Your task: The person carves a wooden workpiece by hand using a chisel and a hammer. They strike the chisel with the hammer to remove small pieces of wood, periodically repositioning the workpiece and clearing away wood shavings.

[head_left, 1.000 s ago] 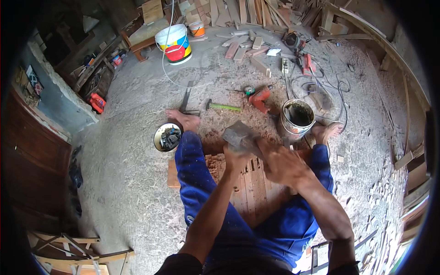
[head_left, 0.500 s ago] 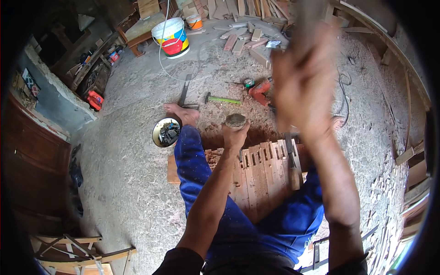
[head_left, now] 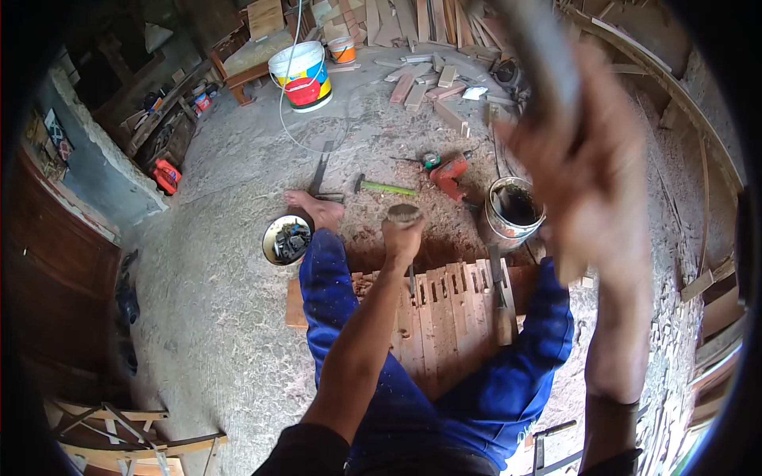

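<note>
Rough concrete floor [head_left: 214,317] surrounding one row of slotted wooden strips [head_left: 429,337]

Seen from the head camera, timber offcuts [head_left: 421,83] are lying in a heap across the far side of the floor, too tangled to count; two buckets are standing to the left of them, one large multicoloured bucket [head_left: 302,86] and one small orange bucket [head_left: 341,52]; one red jerrycan [head_left: 167,176] is standing by the wall at left.

Nearer, one hammer [head_left: 389,189] with a green handle and one red power tool [head_left: 451,176] are lying on the floor beyond the strips; one stained bucket [head_left: 506,232] is standing to the right, and one round tub [head_left: 271,236], holding dark pieces, is standing to the left, near the one bare foot [head_left: 317,209] clearly showing.

Two blue trouser legs [head_left: 328,278] are flanking the strips, which are lying side by side between them; at least five dark slots are showing near their far ends; one spare chisel [head_left: 502,297] is lying on the right part of the row.

One left hand [head_left: 402,236] is gripping one upright chisel [head_left: 404,212], fingers wrapping its handle, its blade reaching down to the strips; whether the tip is sitting inside a slot, I cannot tell; one right hand [head_left: 587,166], blurred, is hanging high at right, closing around one long grey tool [head_left: 548,67]; each finger's exact place is blurring beyond telling.
</note>
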### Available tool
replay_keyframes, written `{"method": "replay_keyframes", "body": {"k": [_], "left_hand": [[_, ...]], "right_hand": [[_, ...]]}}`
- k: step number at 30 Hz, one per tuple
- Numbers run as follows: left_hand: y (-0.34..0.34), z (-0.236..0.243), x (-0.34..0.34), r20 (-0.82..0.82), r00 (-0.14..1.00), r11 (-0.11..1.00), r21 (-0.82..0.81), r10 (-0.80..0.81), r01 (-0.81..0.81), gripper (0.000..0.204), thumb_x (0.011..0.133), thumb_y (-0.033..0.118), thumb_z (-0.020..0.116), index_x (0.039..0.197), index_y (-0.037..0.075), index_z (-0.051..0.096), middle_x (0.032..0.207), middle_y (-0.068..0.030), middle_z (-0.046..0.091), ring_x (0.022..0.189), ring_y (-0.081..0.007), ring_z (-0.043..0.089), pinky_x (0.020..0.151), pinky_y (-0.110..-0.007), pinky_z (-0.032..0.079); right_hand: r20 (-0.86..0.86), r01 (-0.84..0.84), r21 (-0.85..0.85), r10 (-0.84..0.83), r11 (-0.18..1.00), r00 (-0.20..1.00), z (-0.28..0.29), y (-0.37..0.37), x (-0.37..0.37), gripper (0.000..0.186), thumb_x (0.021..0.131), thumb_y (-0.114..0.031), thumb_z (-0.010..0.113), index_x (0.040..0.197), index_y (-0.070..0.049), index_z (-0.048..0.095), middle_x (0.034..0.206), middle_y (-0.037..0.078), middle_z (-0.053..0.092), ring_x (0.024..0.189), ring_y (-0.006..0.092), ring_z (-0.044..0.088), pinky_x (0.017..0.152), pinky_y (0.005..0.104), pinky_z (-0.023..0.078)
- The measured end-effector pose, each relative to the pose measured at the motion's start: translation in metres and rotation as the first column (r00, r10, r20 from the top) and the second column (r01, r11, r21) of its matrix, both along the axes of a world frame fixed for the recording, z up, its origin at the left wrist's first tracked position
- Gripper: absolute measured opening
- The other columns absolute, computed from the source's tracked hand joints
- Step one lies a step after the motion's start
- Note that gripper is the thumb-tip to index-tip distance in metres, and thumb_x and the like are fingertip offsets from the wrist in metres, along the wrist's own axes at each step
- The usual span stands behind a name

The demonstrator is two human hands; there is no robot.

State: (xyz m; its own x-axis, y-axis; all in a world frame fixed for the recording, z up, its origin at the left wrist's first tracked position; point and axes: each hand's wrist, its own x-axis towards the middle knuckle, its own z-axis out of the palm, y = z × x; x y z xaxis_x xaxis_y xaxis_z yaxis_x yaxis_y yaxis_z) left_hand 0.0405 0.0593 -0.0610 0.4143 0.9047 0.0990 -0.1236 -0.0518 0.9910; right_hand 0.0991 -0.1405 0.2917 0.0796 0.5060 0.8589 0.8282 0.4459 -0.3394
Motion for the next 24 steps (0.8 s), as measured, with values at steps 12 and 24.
{"method": "replay_keyframes", "body": {"k": [12,24], "left_hand": [[-0.117,0.021,-0.062,-0.024,0.999,0.907,0.422,0.030,-0.017,0.010,0.084,0.006,0.073,0.082,0.005,0.063,0.081,-0.0076,0.066,0.071,-0.0177,0.064,0.063,-0.032,0.051],[-0.029,0.004,0.000,0.167,0.986,0.986,0.167,-0.020,-0.008,0.014,0.079,0.003,0.075,0.092,0.000,0.069,0.085,-0.0091,0.073,0.078,-0.0171,0.069,0.071,-0.030,0.054]], "right_hand": [[0.081,0.110,-0.953,-0.113,0.281,0.990,-0.150,-0.033,-0.002,0.064,0.081,-0.006,0.061,0.141,-0.003,0.041,0.098,0.030,0.067,0.087,0.0464,0.068,0.080,0.0515,0.055],[-0.086,0.291,0.080,-0.284,0.953,0.955,-0.050,0.053,0.006,0.047,0.084,0.000,0.060,0.127,0.003,0.042,0.101,0.029,0.068,0.090,0.0416,0.071,0.078,0.0473,0.059]]}}
